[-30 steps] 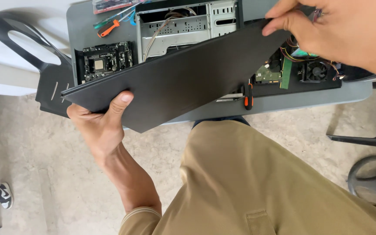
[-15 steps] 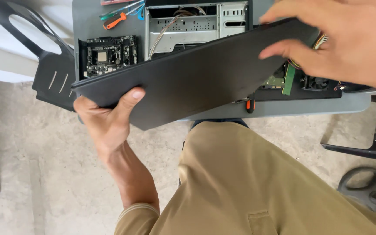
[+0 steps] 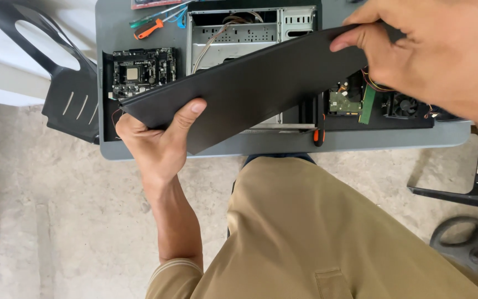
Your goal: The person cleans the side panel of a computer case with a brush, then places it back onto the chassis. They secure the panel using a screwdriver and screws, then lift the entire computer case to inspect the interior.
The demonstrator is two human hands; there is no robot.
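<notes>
A flat black computer side panel (image 3: pixel 261 88) is held tilted above the grey table (image 3: pixel 360 141). My left hand (image 3: pixel 159 141) grips its lower left corner, thumb on top. At the upper right, my right hand (image 3: pixel 427 55) holds the panel's far end. Beneath the panel sits an open silver computer case (image 3: pixel 239 30), partly hidden. A bare motherboard (image 3: pixel 142 69) lies to the left of the case.
Screwdrivers with orange, green and blue handles (image 3: pixel 156 22) lie at the table's back left. A circuit board and fan (image 3: pixel 383 102) sit at the right, an orange-handled tool (image 3: pixel 318 135) near the front edge. A black chair (image 3: pixel 67 94) stands left, another (image 3: pixel 471 182) right.
Both hands have carried the panel to the right and closer to the table, and its tilt has lessened. My left thumb now presses nearer the panel's lower edge.
</notes>
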